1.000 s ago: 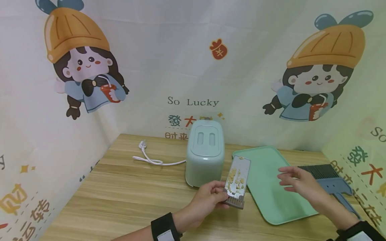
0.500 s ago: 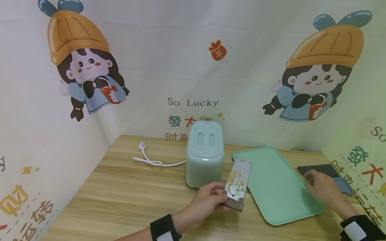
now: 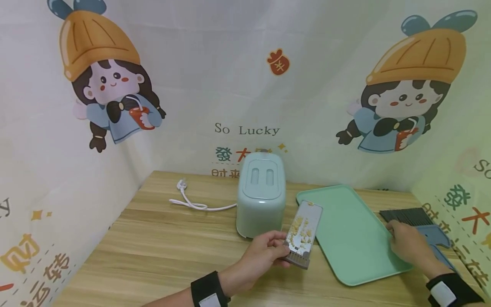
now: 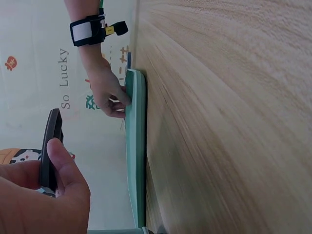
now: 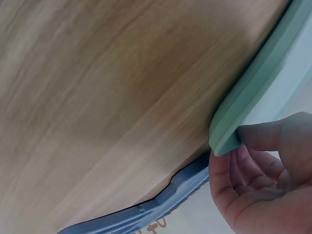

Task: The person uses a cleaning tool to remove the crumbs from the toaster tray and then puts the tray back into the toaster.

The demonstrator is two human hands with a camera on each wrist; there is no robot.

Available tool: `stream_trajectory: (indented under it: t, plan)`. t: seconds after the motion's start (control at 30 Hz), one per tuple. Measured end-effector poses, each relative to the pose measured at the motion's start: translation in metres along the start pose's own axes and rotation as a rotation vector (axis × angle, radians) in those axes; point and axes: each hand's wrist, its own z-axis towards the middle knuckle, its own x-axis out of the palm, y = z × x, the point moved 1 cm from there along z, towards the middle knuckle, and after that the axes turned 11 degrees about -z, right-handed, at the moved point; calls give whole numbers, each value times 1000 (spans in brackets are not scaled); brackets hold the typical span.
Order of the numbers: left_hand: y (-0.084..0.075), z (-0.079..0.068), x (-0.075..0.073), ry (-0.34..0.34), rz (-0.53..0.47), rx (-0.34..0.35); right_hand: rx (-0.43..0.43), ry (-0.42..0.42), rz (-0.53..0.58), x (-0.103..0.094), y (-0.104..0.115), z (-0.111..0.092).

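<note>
OK, so both hands were busy: my left hand (image 3: 257, 258) pinched the slotted brown end of a metal crumb tray (image 3: 310, 209), thumb on top, fingers under, and held it up off the table (image 3: 172, 256) w/ loose yellow crumbs (image 3: 308, 233) scattered along it. It sat just right of the mint-green toaster (image 3: 261, 213), its far end overlapping the green serving tray (image 3: 345, 238) from my angle; exact height above that, couldn't tell. My right hand (image 3: 412, 247) had a narrow pinch on the serving tray's right rim, thumb over the lip, fingers below; whether that edge was off the wood, couldn't tell either. Main risk, imo: spilled crumbs. I only had the crumb tray by one end, so a small wrist roll or dip could've slid them off, prob. onto bare wood, b/c the gripped end hung outside the serving tray's left edge. Pulling the serving tray too fast, or lifting its left side, might've knocked the crumb tray from below, same mess. Also, shoving it right could've pushed the blue-handled brush (image 3: 433, 235) lying just past my right hand. The white power cord (image 3: 197, 207) lay left of the toaster, so low snag risk.
</note>
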Motion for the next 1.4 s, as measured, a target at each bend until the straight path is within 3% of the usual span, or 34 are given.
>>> stream_trajectory:
  t: [0.17,0.37,0.7,0.97,1.3,1.4]
  plan:
    - [-3,-1,-1,0,8,0,0,18,4,-1,6,-1]
    - [-5,-1,-3,-5,8,12,28,126,7,-7,18,-5]
    - [-6,-3,-4,-2,18,23,42,222,39,-9,49,-15]
    - [-7,-4,-6,-3,25,31,-25,163,5,-7,68,-20]
    - [-8,-7,-6,-10,11,36,27,252,14,-10,81,-18]
    - [-7,-7,-6,-7,4,40,3,224,33,-15,73,-21]
